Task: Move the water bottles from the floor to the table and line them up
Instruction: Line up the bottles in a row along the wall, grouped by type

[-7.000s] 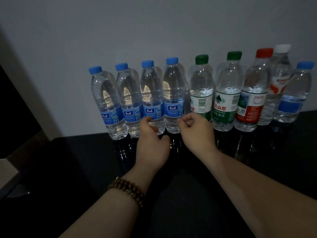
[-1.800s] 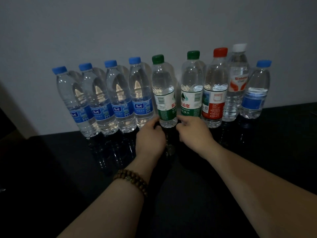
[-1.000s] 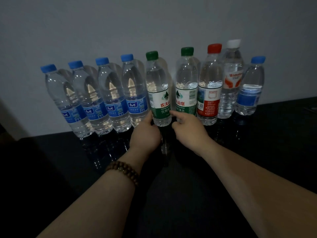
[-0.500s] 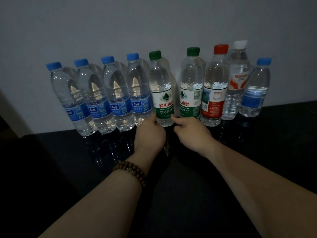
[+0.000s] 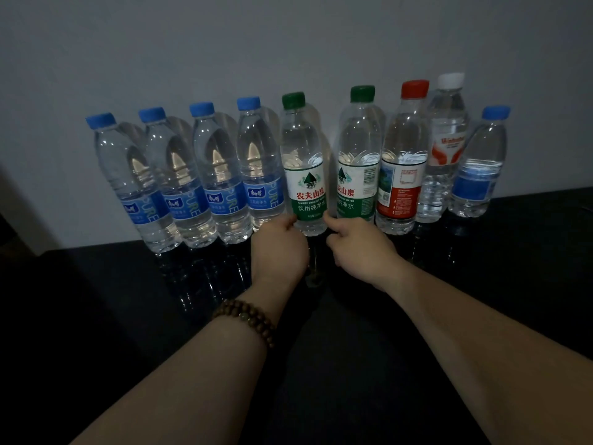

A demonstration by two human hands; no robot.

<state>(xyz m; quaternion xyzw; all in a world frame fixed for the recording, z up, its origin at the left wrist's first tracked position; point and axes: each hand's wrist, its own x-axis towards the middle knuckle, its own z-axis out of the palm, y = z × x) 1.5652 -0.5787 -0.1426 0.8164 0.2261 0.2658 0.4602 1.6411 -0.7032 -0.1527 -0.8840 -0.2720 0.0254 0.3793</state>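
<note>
Several water bottles stand in a row on a black table [image 5: 513, 284] against a pale wall. Both hands pinch the base of a green-capped bottle [image 5: 305, 175] in the middle of the row: my left hand [image 5: 279, 248] on its left side, my right hand [image 5: 356, 245] on its right. Its label faces me. Left of it stand several blue-capped bottles [image 5: 221, 175]. To its right come a second green-capped bottle [image 5: 357, 162], a red-capped bottle [image 5: 401, 168], a white-capped bottle [image 5: 444, 149] and a small blue-capped bottle [image 5: 478, 168].
The wall runs right behind the row. The table's left edge drops off near a dark gap [image 5: 19, 252]. A beaded bracelet [image 5: 247, 319] sits on my left wrist. The glossy tabletop in front of the bottles reflects them.
Both hands have turned the green-capped bottle so that its label now faces me, and nudged it close to the blue-capped ones. The other bottles have stayed put.
</note>
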